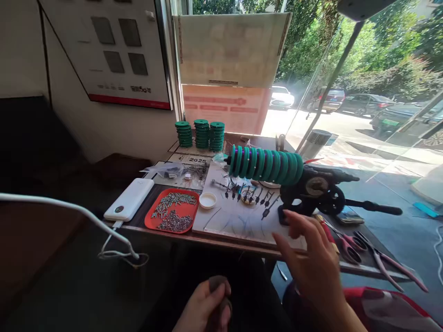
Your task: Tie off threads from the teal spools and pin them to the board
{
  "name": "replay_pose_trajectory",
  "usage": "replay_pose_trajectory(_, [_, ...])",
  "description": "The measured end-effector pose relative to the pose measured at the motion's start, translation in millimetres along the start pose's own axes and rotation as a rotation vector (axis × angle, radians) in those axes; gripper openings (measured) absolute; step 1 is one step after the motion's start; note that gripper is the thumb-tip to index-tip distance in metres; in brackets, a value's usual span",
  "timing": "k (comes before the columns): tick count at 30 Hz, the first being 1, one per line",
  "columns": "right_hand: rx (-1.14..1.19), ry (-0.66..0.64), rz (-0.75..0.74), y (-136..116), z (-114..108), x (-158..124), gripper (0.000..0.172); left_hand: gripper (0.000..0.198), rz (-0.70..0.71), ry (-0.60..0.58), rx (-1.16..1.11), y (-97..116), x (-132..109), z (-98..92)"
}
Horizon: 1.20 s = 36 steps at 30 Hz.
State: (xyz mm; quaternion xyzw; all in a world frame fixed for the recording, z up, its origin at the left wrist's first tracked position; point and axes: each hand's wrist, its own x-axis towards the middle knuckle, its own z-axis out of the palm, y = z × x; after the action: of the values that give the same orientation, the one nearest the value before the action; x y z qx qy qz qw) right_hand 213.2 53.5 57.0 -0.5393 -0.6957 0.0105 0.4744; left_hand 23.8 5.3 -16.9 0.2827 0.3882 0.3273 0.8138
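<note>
My left hand (207,306) is low at the front, below the table edge, its fingers curled together. Dark coverings show on its fingertips, and whatever they may pinch is hidden. My right hand (309,263) is over the table's front edge with thumb and fingers apart, nothing visible between them. Just beyond it stands a black hand-cranked winder (316,186), its shaft carrying a row of green spools (266,165). Several small dark pieces with thin stems (256,197) lie on the white board (224,226) under the spools.
A red tray (151,216) of small metal parts, a white lid (207,200) and a white power bank (129,199) lie leftward. Green spools stand in stacks (201,133) behind. Scissors (349,246) and long-nosed pliers (387,265) lie right. A white cable (76,210) crosses the left foreground.
</note>
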Motion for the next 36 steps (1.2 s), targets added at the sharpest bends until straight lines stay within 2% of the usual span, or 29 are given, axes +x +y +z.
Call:
replay_pose_trajectory(1, [-0.084,-0.050,-0.228,-5.2,0.3,0.7,0.026,0.043,-0.007,0.005,-0.016,-2.3,-3.6,-3.8])
replay_pose_trajectory(2, [-0.128,-0.155,-0.432,-9.3,1.7,2.6,0.025,0.044,-0.013,0.005,-0.019,-3.3,-6.7,-6.7])
replay_pose_trajectory(3, [-0.144,-0.295,-0.590,-11.9,4.2,5.8,0.023,0.045,-0.018,0.005,-0.014,-3.5,-9.4,-9.2])
replay_pose_trajectory(4, [-0.152,-0.431,-0.687,-12.8,7.3,10.0,0.020,0.045,-0.022,0.005,-0.002,-3.3,-11.6,-11.6])
replay_pose_trajectory(6, [-0.147,-0.637,-0.743,-10.2,12.8,19.6,0.015,0.045,-0.026,0.020,0.032,-3.3,-15.2,-17.8])
replay_pose_trajectory(8, [-0.125,-0.764,-0.724,-5.5,14.4,27.5,0.017,0.044,-0.029,0.047,0.062,-4.6,-18.5,-25.8])
replay_pose_trajectory(10, [-0.099,-0.816,-0.707,-3.8,12.5,29.9,0.020,0.041,-0.031,0.067,0.109,-4.5,-23.0,-34.0])
replay_pose_trajectory(12, [-0.080,-0.836,-0.679,-7.8,12.1,24.3,0.019,0.037,-0.014,0.135,0.244,1.8,-30.1,-39.5])
replay_pose_trajectory(14, [-0.063,-0.844,-0.646,-16.5,18.6,10.5,0.018,0.031,0.078,0.284,0.494,18.4,-38.7,-40.7])
replay_pose_trajectory(16, [-0.045,-0.790,-0.625,-26.6,33.4,-8.6,0.020,0.021,0.314,0.451,0.791,44.8,-44.8,-38.8])
replay_pose_trajectory(18, [-0.019,-0.661,-0.599,-34.9,52.4,-27.8,0.025,0.016,0.518,0.581,0.964,76.6,-44.0,-37.1])
replay_pose_trajectory(20, [0.019,-0.529,-0.529,-40.0,69.3,-42.3,0.029,0.018,0.620,0.678,1.169,108.0,-34.3,-38.9])
replay_pose_trajectory(22, [0.056,-0.437,-0.453,-41.7,79.5,-50.3,0.029,0.018,0.592,0.788,1.436,133.9,-18.0,-44.5])
replay_pose_trajectory(23, [0.069,-0.409,-0.428,-41.6,81.8,-52.1,0.029,0.019,0.520,0.781,1.574,143.8,-8.8,-48.1])
replay_pose_trajectory(26, [0.076,-0.359,-0.385,-39.1,81.8,-52.6,0.027,0.013,0.396,0.623,1.754,160.6,14.5,-57.4])
replay_pose_trajectory(28, [0.075,-0.353,-0.360,-37.1,79.8,-51.9,0.027,0.010,0.371,0.598,1.773,163.2,23.2,-59.7])
replay_pose_trajectory(32, [0.084,-0.344,-0.347,-35.5,77.9,-52.3,0.026,0.018,0.312,0.687,1.807,159.8,28.0,-55.3])
replay_pose_trajectory(36, [0.104,-0.341,-0.341,-36.6,77.9,-52.8,0.026,0.011,0.273,0.713,1.808,156.2,31.2,-47.9])
